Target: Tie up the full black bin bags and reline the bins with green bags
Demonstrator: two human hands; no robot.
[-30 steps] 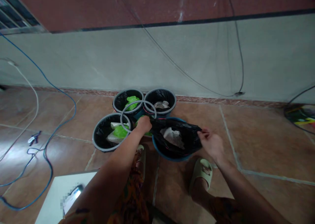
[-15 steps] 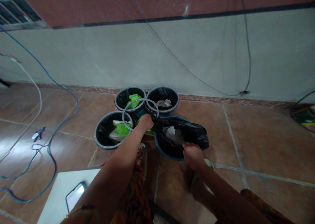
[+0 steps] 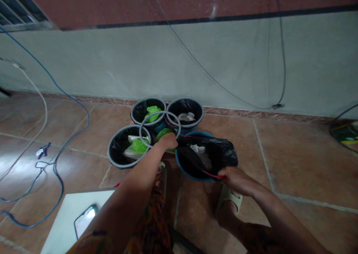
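Observation:
A blue bin [image 3: 186, 174] stands on the tiled floor with a black bag [image 3: 223, 153] spread in it and crumpled paper [image 3: 201, 153] inside. My left hand [image 3: 167, 140] is closed on the bag's left edge and also carries a grey ring [image 3: 159, 129]. My right hand [image 3: 236, 179] pinches the bag's near edge with its red drawstring at the bin's front rim.
Three grey-rimmed bins lined with black bags hold green and white waste: one at the left [image 3: 129, 149], two at the back [image 3: 147, 112] [image 3: 184, 110]. A phone [image 3: 85, 218] lies on a white board [image 3: 63, 229]. Blue cable [image 3: 56, 161] trails on the floor at left. A sandal [image 3: 229, 198] is under my right arm.
My right hand has moved from the bag's right edge to its near edge and pulled it toward me over the bin's front rim. The left hand has stayed in place.

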